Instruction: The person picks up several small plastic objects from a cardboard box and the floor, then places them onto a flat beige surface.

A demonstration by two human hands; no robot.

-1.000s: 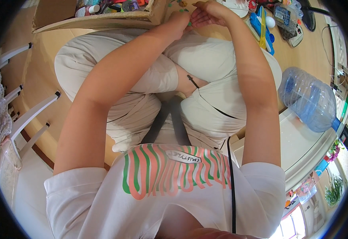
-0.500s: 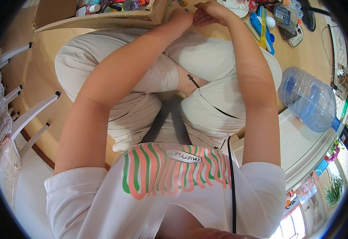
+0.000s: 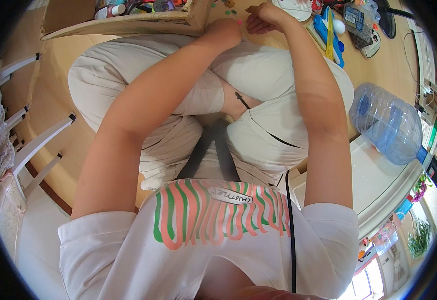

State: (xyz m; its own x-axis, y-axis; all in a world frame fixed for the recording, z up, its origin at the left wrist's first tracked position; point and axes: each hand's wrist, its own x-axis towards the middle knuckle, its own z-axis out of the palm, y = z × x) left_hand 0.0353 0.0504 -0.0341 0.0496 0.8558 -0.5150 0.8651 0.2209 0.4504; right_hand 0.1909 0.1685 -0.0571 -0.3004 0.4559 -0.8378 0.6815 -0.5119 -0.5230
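A tiny bright-pink piece [image 3: 240,22], smooth-looking but too small to identify, shows at the edge of the left hand [image 3: 225,33], above the wooden floor [image 3: 388,65], as a person sits cross-legged. The two hands, which appeared to meet half a second earlier, now stand slightly apart, the left having drawn back toward the knees; a second earlier, a green fleck showed between them. The left hand is curled with its back to the camera, and whether its hidden fingers pinch the pink piece cannot be told. The right hand [image 3: 265,19] is loosely spread just beside it, palm turned inward, fingers slightly bent. Near both hands, small green and brown bits [image 3: 229,4] lie scattered on the floor. To the left, a worn cardboard box [image 3: 66,17] holds a jumble of small items, among them a small bottle with a white cap [image 3: 118,10]. To the right lie a blue-and-yellow plastic toy [image 3: 330,41] and a white ball [image 3: 339,27] just beside it. Farther out, a large clear-blue water jug [image 3: 388,125] rests on its side.
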